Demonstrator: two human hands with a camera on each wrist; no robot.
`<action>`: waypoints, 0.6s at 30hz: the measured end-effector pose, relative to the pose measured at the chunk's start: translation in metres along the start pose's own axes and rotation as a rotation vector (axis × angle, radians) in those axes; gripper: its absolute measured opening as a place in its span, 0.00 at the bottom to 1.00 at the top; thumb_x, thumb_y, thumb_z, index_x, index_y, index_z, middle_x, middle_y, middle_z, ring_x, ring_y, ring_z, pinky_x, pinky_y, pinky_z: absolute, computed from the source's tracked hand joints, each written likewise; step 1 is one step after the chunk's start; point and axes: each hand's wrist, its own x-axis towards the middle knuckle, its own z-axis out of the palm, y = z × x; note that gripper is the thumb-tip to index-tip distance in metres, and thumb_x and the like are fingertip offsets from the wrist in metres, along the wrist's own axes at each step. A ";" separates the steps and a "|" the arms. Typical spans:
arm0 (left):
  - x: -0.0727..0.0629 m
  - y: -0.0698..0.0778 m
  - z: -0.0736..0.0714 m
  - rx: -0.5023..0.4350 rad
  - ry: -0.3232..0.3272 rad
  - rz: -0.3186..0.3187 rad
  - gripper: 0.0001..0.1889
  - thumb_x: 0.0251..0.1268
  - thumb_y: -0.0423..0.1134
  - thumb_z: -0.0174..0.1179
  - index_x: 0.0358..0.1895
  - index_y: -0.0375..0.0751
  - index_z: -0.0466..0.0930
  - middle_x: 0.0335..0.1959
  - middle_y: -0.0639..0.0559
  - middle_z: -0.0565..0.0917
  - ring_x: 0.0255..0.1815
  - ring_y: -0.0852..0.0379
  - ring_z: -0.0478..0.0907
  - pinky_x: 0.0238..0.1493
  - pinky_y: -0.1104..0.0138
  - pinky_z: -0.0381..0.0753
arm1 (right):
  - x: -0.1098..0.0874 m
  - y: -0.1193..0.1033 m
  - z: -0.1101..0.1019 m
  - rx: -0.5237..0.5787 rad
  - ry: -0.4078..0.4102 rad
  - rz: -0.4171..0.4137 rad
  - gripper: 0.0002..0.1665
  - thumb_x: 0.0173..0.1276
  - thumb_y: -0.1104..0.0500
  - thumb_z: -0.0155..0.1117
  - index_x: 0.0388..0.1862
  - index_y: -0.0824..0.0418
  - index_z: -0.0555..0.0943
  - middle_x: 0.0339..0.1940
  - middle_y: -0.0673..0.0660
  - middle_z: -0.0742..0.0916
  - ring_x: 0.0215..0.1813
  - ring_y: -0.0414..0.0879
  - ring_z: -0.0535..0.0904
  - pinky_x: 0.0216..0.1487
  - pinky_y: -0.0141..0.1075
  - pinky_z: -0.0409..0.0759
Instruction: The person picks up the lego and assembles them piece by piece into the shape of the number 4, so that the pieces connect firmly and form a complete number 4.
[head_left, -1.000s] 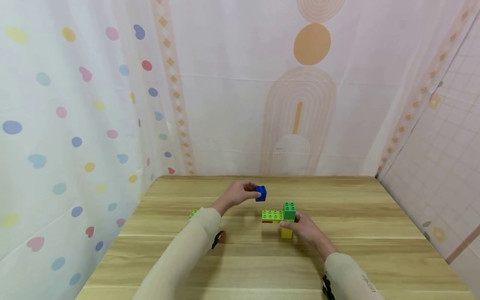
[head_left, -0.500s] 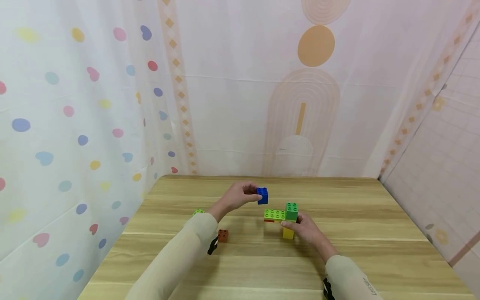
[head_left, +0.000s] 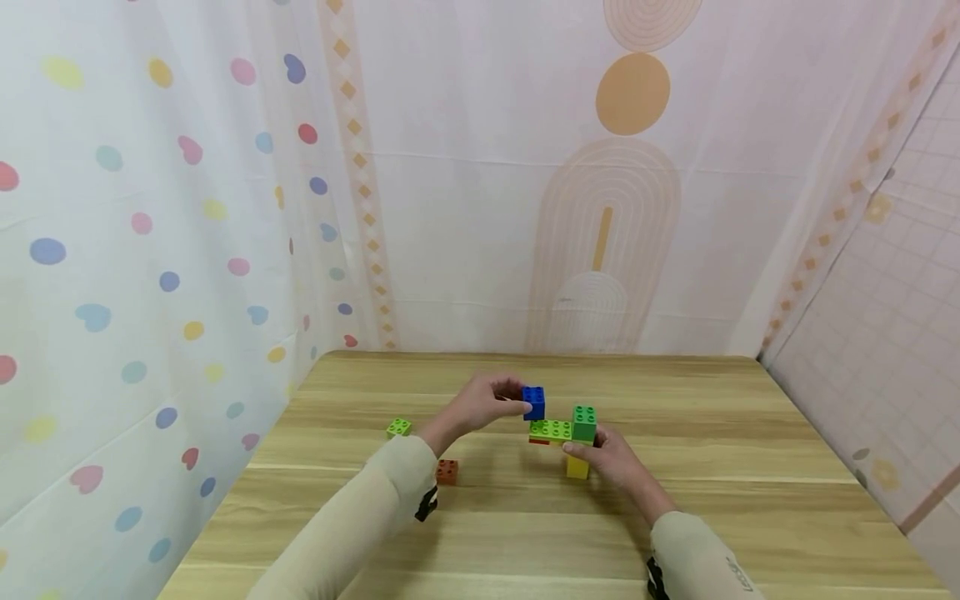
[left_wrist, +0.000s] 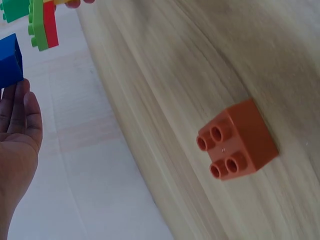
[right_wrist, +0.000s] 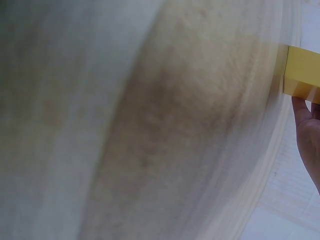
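Observation:
My left hand [head_left: 483, 402] pinches a blue building brick [head_left: 533, 402] between thumb and fingers. In the head view the brick overlaps the left end of a lime-green long brick [head_left: 551, 430]; in the left wrist view a gap shows between the blue brick [left_wrist: 10, 61] and that long brick [left_wrist: 37, 26]. The long brick belongs to a built piece with a green brick [head_left: 584, 423] on top, red underneath and a yellow brick [head_left: 577, 467] at the bottom. My right hand [head_left: 617, 458] grips this piece from the right, its thumb across the front.
An orange-brown brick [head_left: 447, 472] stands studs up on the wooden table [head_left: 495, 542], close to the left wrist. Farther left, a lime-green brick [head_left: 398, 427] lies beside the left forearm. A patterned curtain [head_left: 465, 250] hangs behind the table.
My left hand has brought the blue brick down and slightly right, toward the long lime-green brick. The right hand keeps its grip on the built piece, nearly still.

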 end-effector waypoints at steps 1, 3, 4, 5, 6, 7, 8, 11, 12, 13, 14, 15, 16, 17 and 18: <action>0.000 0.000 0.001 -0.001 -0.009 -0.001 0.15 0.65 0.43 0.68 0.52 0.42 0.83 0.42 0.52 0.85 0.43 0.55 0.81 0.49 0.57 0.81 | 0.000 0.000 0.000 -0.001 -0.001 0.002 0.26 0.69 0.51 0.68 0.59 0.65 0.79 0.54 0.58 0.85 0.52 0.47 0.78 0.58 0.46 0.73; -0.001 0.000 0.003 -0.006 -0.027 -0.002 0.15 0.65 0.43 0.68 0.52 0.42 0.83 0.42 0.52 0.85 0.43 0.55 0.81 0.49 0.55 0.81 | 0.000 0.002 0.000 -0.006 -0.001 -0.002 0.26 0.69 0.50 0.68 0.59 0.65 0.79 0.53 0.58 0.85 0.52 0.47 0.78 0.57 0.45 0.73; -0.001 0.001 0.004 -0.009 -0.033 -0.002 0.15 0.65 0.43 0.68 0.52 0.42 0.83 0.42 0.52 0.85 0.43 0.55 0.81 0.49 0.55 0.81 | 0.001 0.002 0.000 -0.012 -0.001 -0.009 0.26 0.69 0.50 0.68 0.58 0.65 0.79 0.53 0.58 0.86 0.51 0.47 0.78 0.56 0.45 0.73; -0.001 0.001 0.005 -0.012 -0.039 -0.005 0.15 0.65 0.43 0.68 0.52 0.42 0.83 0.42 0.52 0.85 0.43 0.55 0.81 0.49 0.55 0.81 | 0.001 0.003 0.000 -0.011 0.000 -0.009 0.26 0.69 0.49 0.68 0.58 0.65 0.79 0.52 0.58 0.86 0.51 0.47 0.78 0.56 0.44 0.73; -0.002 0.001 0.006 -0.012 -0.044 -0.008 0.15 0.66 0.42 0.67 0.52 0.42 0.83 0.43 0.52 0.85 0.44 0.55 0.81 0.48 0.57 0.81 | 0.001 0.003 0.000 -0.013 -0.001 -0.013 0.26 0.69 0.49 0.68 0.58 0.65 0.79 0.52 0.58 0.86 0.51 0.48 0.78 0.55 0.43 0.73; -0.002 0.001 0.007 -0.014 -0.049 -0.008 0.15 0.66 0.42 0.67 0.52 0.42 0.83 0.43 0.52 0.85 0.43 0.56 0.80 0.48 0.57 0.81 | 0.002 0.004 0.000 -0.014 -0.001 -0.013 0.26 0.68 0.49 0.68 0.57 0.65 0.79 0.52 0.57 0.86 0.50 0.48 0.78 0.55 0.43 0.73; -0.002 0.001 0.008 -0.020 -0.055 -0.003 0.15 0.66 0.41 0.67 0.52 0.42 0.83 0.42 0.51 0.85 0.43 0.56 0.80 0.48 0.58 0.81 | 0.002 0.005 0.000 -0.016 -0.002 -0.016 0.26 0.68 0.49 0.68 0.57 0.65 0.79 0.52 0.57 0.86 0.50 0.48 0.78 0.55 0.43 0.73; -0.003 0.005 0.010 -0.032 -0.067 0.006 0.14 0.66 0.38 0.67 0.52 0.39 0.83 0.42 0.50 0.85 0.42 0.56 0.80 0.48 0.56 0.81 | 0.003 0.005 0.000 -0.015 -0.003 -0.011 0.27 0.68 0.48 0.69 0.58 0.64 0.79 0.52 0.56 0.86 0.51 0.48 0.78 0.56 0.43 0.73; -0.003 0.005 0.010 -0.032 -0.070 0.009 0.13 0.66 0.38 0.67 0.52 0.39 0.83 0.42 0.50 0.85 0.42 0.57 0.80 0.48 0.55 0.81 | 0.003 0.005 0.000 -0.017 -0.003 -0.012 0.27 0.68 0.48 0.68 0.58 0.64 0.79 0.52 0.56 0.86 0.51 0.48 0.78 0.56 0.44 0.73; -0.003 0.004 0.010 -0.031 -0.071 0.013 0.13 0.66 0.38 0.67 0.51 0.39 0.83 0.42 0.50 0.85 0.42 0.57 0.80 0.48 0.55 0.81 | 0.003 0.005 0.000 -0.017 -0.001 -0.011 0.27 0.68 0.48 0.69 0.58 0.64 0.79 0.52 0.56 0.86 0.51 0.47 0.78 0.56 0.44 0.73; -0.003 0.004 0.010 -0.029 -0.073 0.012 0.13 0.66 0.38 0.67 0.51 0.39 0.83 0.42 0.50 0.85 0.42 0.57 0.80 0.48 0.55 0.81 | 0.003 0.004 0.000 -0.019 0.001 -0.010 0.26 0.68 0.48 0.69 0.57 0.64 0.79 0.51 0.56 0.86 0.51 0.47 0.78 0.56 0.45 0.72; -0.003 0.005 0.011 -0.027 -0.075 0.009 0.13 0.66 0.37 0.67 0.51 0.40 0.83 0.42 0.50 0.85 0.42 0.57 0.80 0.49 0.53 0.81 | 0.003 0.004 0.000 -0.018 0.005 -0.009 0.26 0.68 0.48 0.69 0.57 0.64 0.80 0.51 0.55 0.86 0.51 0.47 0.78 0.57 0.45 0.72; -0.003 0.004 0.011 -0.021 -0.077 0.007 0.13 0.66 0.38 0.67 0.51 0.40 0.83 0.42 0.50 0.85 0.42 0.56 0.80 0.50 0.52 0.81 | 0.003 0.004 0.001 -0.018 0.009 -0.008 0.26 0.68 0.48 0.69 0.57 0.64 0.80 0.51 0.55 0.86 0.51 0.47 0.78 0.57 0.46 0.72; -0.001 0.001 0.011 -0.015 -0.079 0.004 0.13 0.66 0.39 0.67 0.51 0.41 0.84 0.42 0.51 0.85 0.42 0.56 0.81 0.49 0.54 0.81 | 0.003 0.004 0.001 -0.018 0.013 -0.005 0.26 0.68 0.48 0.69 0.57 0.63 0.80 0.50 0.55 0.86 0.51 0.47 0.78 0.57 0.47 0.72; -0.001 0.001 0.011 -0.014 -0.081 -0.001 0.13 0.66 0.39 0.67 0.51 0.42 0.83 0.42 0.51 0.85 0.43 0.56 0.81 0.50 0.54 0.81 | 0.003 0.004 0.001 -0.018 0.015 -0.004 0.26 0.68 0.48 0.69 0.57 0.63 0.80 0.50 0.54 0.86 0.51 0.47 0.78 0.58 0.47 0.72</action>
